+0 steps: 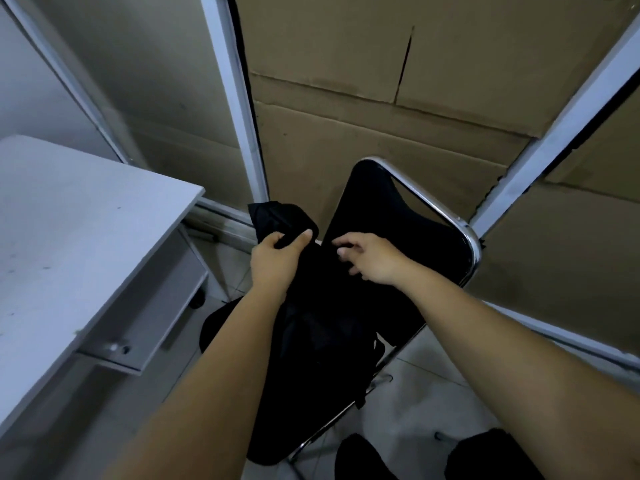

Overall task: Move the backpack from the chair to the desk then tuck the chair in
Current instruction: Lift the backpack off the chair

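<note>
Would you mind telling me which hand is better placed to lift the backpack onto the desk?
The left hand: it already grips the backpack's top and is nearer the desk. The right hand hovers open.

Cardboard sheets [398, 81] behind white frames [239, 98]

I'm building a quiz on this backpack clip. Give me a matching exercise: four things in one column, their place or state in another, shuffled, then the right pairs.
Things:
1. left hand
2. right hand
3. desk
4. chair

Places or states:
A. grey, to the left, nothing on the part in view
B. fingers spread, above the backpack
C. closed on a fold of black fabric at the backpack's top
D. black back with chrome frame, in front of cardboard boxes

Pairs: 1-C, 2-B, 3-A, 4-D
</note>
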